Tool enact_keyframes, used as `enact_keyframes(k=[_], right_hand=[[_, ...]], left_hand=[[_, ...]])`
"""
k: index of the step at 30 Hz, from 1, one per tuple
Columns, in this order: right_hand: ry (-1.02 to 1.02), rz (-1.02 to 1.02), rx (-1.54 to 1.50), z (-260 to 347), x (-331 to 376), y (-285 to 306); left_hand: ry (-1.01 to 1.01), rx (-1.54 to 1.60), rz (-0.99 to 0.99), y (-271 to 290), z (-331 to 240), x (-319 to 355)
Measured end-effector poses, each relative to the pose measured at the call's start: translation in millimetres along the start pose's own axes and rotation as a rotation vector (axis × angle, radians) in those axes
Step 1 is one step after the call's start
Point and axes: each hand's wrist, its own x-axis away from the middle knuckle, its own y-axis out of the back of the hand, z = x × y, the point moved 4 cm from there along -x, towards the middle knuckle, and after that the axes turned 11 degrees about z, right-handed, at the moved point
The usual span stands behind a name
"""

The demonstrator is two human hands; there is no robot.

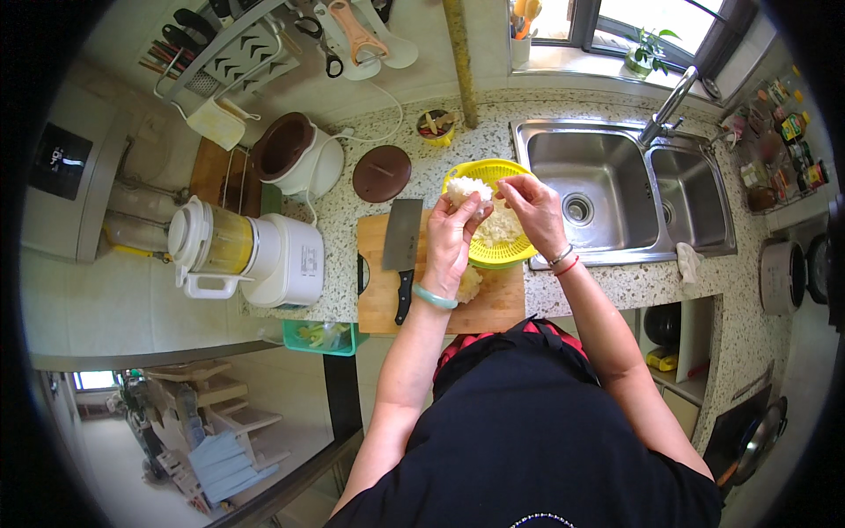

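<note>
White ruffled clump [469,188] | left hand [451,236]: clamped on it, over round yellow plastic colander [480,168], probably to catch pieces | right hand [539,214]: fingertips together, content not visible

I get strong light from the window [664,19] between one and two o'clock, so bright it looks white. The sink [607,163] shines at two. My black top [528,422] looks dark at five. Lines bend near the round black edge, where bottles [793,128] just past two look fuzzy.
</note>
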Motion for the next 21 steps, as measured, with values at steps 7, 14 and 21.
enact_keyframes(k=[7,14,21], right_hand=[[0.165,-0.098,0.341,9,-1,5],[-0.027,0.061,-0.033,-1,-2,3],[0.031,0.161,0.193,26,1,1]], left_hand=[[0.033,-0.001,0.04,0,5,-2],[0.042,-0.022,0.056,-4,3,-1],[-0.002,-0.088,0.095,-9,2,-1]])
